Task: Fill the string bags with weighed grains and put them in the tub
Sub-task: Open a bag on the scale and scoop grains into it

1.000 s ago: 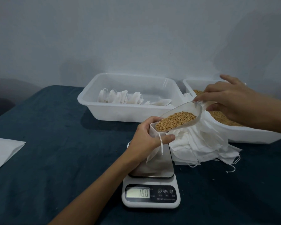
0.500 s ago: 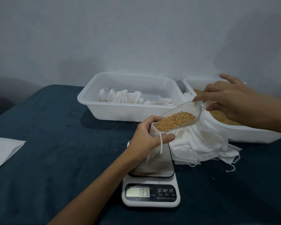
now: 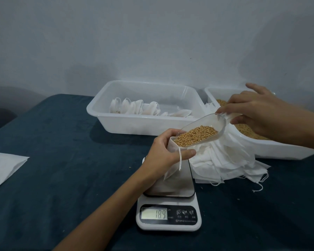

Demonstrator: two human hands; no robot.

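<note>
Dark tablecloth [image 3: 62, 160], white wall: I note the scale [image 3: 168, 217] up from 160 to 189 and now steady, left hand [image 3: 166, 153] pinching the bag [image 3: 172, 151] mouth, right hand [image 3: 261, 113] gripping the scoop [image 3: 203, 131] just above it, tub [image 3: 143, 124] beyond, so pouring is under way.

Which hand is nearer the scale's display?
Left. The left hand holds the bag above the scale platform; the right hand pinches the scoop handle farther back, over the grain tub.
</note>
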